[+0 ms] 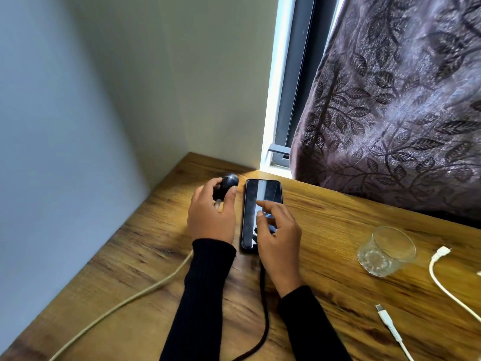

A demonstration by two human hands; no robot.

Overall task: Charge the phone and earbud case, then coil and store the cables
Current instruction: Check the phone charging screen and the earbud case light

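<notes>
The phone lies flat on the worktop, screen up, with its long axis running from six o'clock to twelve o'clock, away from the person. A black cable leaves its near end at six o'clock and trails back off the near edge, so the phone seems to be plugged in, though the right hand hides the port itself.

The right hand rests over the near half of the phone, fingers loosely bent, the forefinger stretched toward twelve o'clock and touching the glass; it grips nothing.

Just beside the phone, at nine o'clock from it, the left hand has its fingers and thumb curled round the dark, rounded earbud case, which sits at twelve o'clock from the palm. A pale cable runs from under that hand toward seven o'clock and off the worktop; whether its plug is seated in the case cannot be told.

The two devices lie side by side, each under its own hand, so the next move probably needs no reach or crossing over: left for the case, right for the phone.

Well apart at three o'clock stand a drinking glass and a loose white cable, both nearer the right hand.
</notes>
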